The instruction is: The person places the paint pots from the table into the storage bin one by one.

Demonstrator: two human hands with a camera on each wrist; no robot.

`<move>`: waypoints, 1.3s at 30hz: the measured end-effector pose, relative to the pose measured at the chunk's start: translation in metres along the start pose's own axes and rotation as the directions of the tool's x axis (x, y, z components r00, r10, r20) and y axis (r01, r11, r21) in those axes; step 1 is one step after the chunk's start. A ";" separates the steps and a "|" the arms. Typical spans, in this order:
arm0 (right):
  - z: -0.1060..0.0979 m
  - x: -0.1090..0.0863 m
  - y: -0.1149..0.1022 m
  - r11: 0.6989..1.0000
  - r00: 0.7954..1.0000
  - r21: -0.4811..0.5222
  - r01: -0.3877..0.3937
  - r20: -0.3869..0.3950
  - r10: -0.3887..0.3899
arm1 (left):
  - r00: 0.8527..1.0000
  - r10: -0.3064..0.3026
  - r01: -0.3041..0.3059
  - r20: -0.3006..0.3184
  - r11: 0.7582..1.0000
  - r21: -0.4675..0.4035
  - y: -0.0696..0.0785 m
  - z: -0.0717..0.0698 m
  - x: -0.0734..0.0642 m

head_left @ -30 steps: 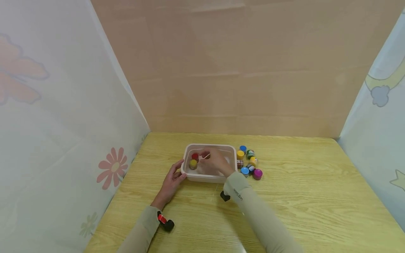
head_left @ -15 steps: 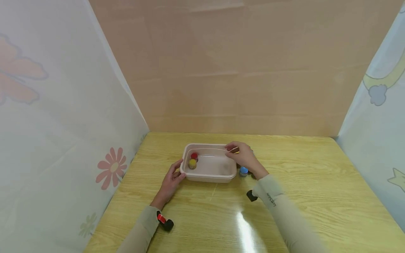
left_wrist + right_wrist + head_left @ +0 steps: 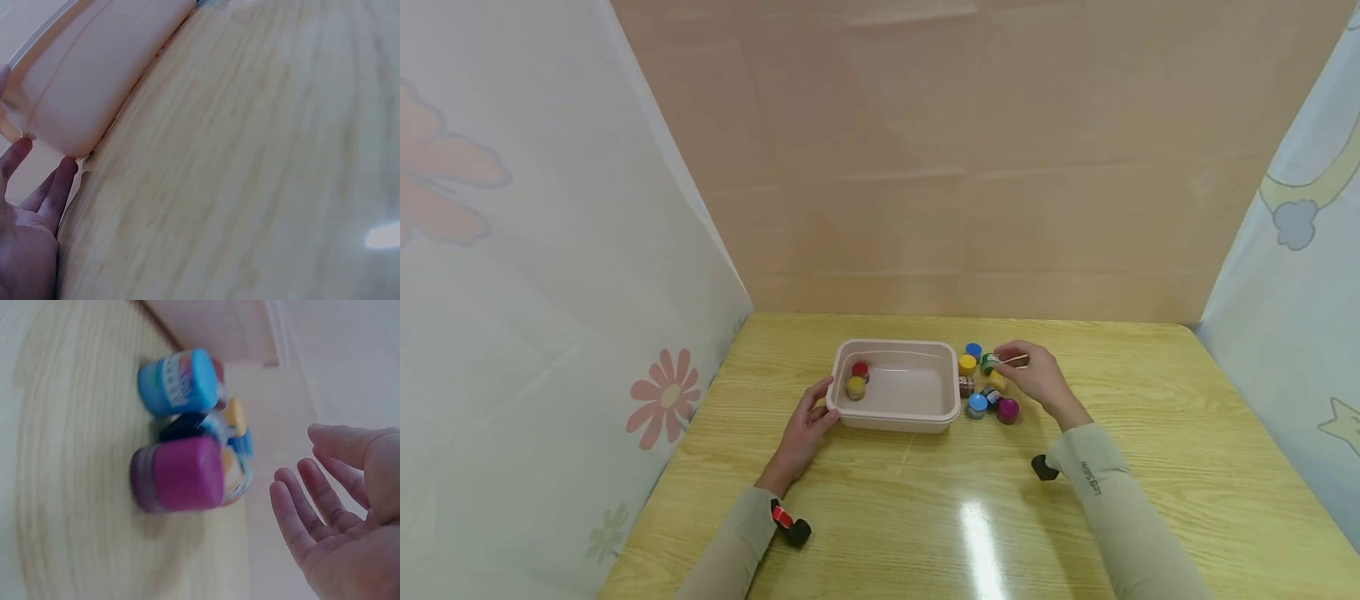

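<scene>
A pale pink plastic box (image 3: 895, 417) stands on the table with a red-lidded jar (image 3: 860, 370) and a yellow-lidded jar (image 3: 856, 387) at its left end. My left hand (image 3: 803, 429) touches that end with its fingers spread; in the left wrist view its fingertips meet the box wall (image 3: 94, 81). My right hand (image 3: 1033, 371) is over the jars right of the box, fingertips nearest a green jar (image 3: 988, 363). In the right wrist view the right hand (image 3: 344, 506) has its fingers apart, with nothing visible between them. A magenta jar (image 3: 187, 474) and a light blue jar (image 3: 181, 384) stand nearby.
Beside the box cluster a dark blue-lidded jar (image 3: 973, 350), a yellow jar (image 3: 967, 364), a brownish-red jar (image 3: 966, 386) on its side, an orange-yellow jar (image 3: 997, 381) and a dark jar (image 3: 992, 396). A brown wall (image 3: 970, 208) closes off the table's back.
My right hand has come out of the box and moved right to the far side of the jar cluster. The left hand stays at the box's left end.
</scene>
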State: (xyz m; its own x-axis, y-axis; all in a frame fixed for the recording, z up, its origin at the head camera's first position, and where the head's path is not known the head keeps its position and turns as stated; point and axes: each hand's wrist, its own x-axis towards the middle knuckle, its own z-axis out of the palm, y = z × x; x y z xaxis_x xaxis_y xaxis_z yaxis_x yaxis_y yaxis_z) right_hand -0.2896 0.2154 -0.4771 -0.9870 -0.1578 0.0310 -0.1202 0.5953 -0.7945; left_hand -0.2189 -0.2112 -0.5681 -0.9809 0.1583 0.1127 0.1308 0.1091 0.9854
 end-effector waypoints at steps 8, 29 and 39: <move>0.000 0.000 0.019 0.997 0.997 0.006 -0.071 0.027 0.071 | 1.000 -0.001 0.001 -0.001 1.000 -0.016 0.000 0.001 0.000; 0.012 0.001 0.038 0.988 0.984 -0.003 -0.156 0.090 0.156 | 1.000 -0.010 0.010 0.002 1.000 -0.012 0.000 0.000 0.000; 0.015 0.002 0.039 0.982 0.978 0.023 -0.189 0.094 0.186 | 1.000 0.014 -0.013 0.026 0.999 -0.037 0.003 0.000 -0.002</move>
State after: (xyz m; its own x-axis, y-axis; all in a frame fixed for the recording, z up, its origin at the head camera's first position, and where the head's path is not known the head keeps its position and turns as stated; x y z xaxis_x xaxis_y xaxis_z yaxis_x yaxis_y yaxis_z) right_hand -0.2948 0.2262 -0.5172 -0.9775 -0.1176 -0.1749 0.0714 0.5958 -0.7999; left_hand -0.2167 -0.2114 -0.5654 -0.9749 0.1853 0.1234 0.1385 0.0711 0.9878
